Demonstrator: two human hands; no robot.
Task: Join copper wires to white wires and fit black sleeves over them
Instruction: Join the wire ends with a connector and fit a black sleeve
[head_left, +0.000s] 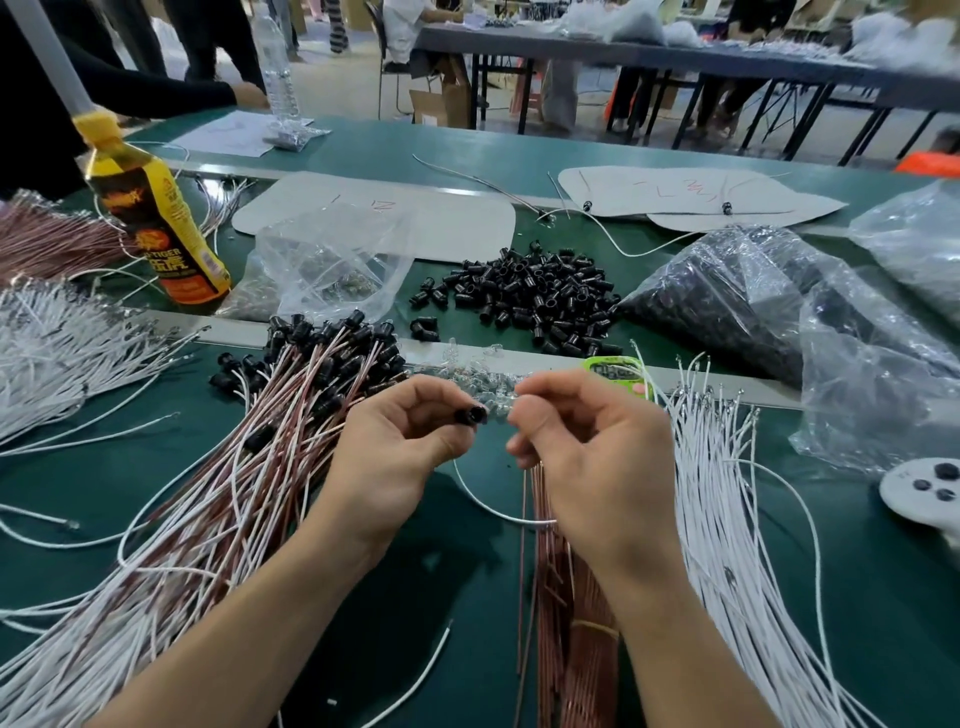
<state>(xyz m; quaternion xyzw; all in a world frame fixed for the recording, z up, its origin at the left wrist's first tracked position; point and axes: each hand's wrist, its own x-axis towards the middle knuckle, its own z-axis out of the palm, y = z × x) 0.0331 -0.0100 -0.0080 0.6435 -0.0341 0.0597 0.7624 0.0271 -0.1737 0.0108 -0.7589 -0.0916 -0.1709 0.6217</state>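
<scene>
Facing the right hand (587, 452), one black sleeve (471, 415) is pinched between the thumb and forefinger of the left hand (400, 447), with its open mouth turned toward the other hand, above the green table (441, 597). The right hand's fingers are curled, and its thumb is pressed to the forefinger just beside the sleeve's mouth. A copper wire (521, 571) hangs straight down from under them and a white wire (488, 506) loops beneath both hands. The pair is therefore judged to be gripped there, though the wire tips themselves are hidden.

The step in hand is taken to be threading the joined ends into the sleeve. The sleeve is judged light, hard and smooth, so it is best held round its barrel with the mouth left free. The wires are thin and springy and would buckle if pushed from far back, so a hold close behind the tips is called for.

A heap of sleeves (540, 296) lies farther back, finished wires (270, 441) are stacked at the left, and spare white wires (727, 493) are fanned at the right.
</scene>
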